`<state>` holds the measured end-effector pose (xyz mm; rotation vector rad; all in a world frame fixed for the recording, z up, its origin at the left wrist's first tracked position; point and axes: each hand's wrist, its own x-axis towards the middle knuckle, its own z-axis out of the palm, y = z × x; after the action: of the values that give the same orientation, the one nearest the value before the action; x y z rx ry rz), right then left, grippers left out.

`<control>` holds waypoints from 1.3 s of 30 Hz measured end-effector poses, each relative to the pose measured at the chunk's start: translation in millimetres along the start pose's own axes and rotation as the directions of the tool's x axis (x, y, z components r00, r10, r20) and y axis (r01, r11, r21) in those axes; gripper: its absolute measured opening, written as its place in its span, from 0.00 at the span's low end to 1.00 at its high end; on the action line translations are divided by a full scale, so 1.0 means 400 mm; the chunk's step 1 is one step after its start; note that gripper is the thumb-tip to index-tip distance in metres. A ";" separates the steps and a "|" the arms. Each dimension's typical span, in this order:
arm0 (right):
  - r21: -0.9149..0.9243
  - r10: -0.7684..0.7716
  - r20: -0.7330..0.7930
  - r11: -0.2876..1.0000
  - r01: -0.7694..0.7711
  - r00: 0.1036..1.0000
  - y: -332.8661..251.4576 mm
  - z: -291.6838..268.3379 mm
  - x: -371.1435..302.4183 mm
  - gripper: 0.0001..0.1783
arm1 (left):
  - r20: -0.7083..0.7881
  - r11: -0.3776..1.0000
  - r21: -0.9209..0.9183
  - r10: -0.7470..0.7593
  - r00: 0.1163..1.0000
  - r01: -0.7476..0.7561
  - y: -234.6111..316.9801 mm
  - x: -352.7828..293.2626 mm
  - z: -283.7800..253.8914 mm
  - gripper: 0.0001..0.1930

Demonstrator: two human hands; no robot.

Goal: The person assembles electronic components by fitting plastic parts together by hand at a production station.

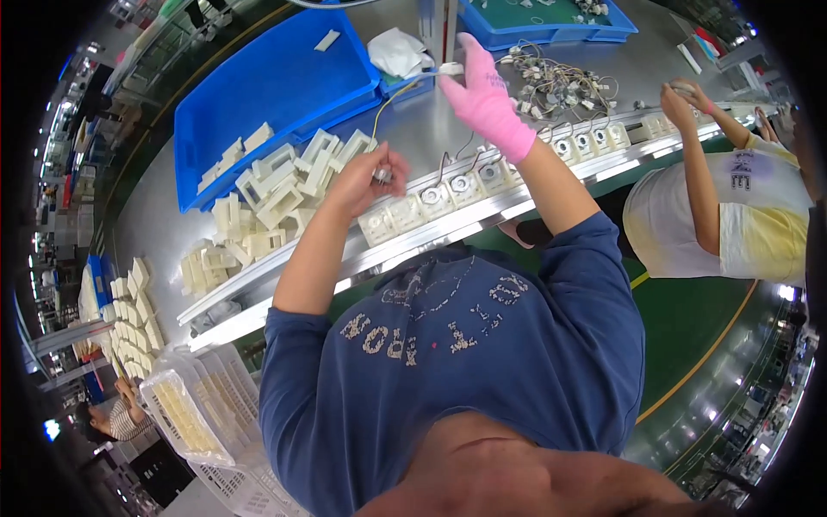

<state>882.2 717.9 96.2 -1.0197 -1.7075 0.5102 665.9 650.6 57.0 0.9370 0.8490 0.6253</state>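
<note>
Connector [450, 68] at twelve o'clock, clamped in right hand [489, 105], small part [382, 175] at eleven, pinched in left hand [357, 178]

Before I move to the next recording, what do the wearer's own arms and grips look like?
The right grip wears a pink glove with a small dark print on its back, ending at the wrist. The left grip is bare. Both sleeves are plain dark blue and short, leaving the forearms uncovered.
</note>
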 end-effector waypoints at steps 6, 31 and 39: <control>-0.229 -0.005 0.403 0.968 0.106 0.915 -0.099 0.080 -0.168 0.27 | -0.212 0.901 -0.424 -0.002 0.977 -0.090 -0.037 0.004 0.034 0.22; -0.187 -0.033 0.940 0.782 0.595 0.339 -0.093 0.102 -0.207 0.14 | 0.010 0.311 0.912 0.637 0.771 -0.268 -0.164 -0.102 0.031 0.05; -0.277 -0.233 0.786 0.696 0.663 0.572 -0.077 0.102 -0.298 0.11 | -0.184 0.399 0.906 0.672 0.717 -0.140 -0.182 -0.099 0.063 0.06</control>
<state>845.2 608.1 37.7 -0.6914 -2.8553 -0.0048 673.4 575.3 15.0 2.0287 1.5154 0.9773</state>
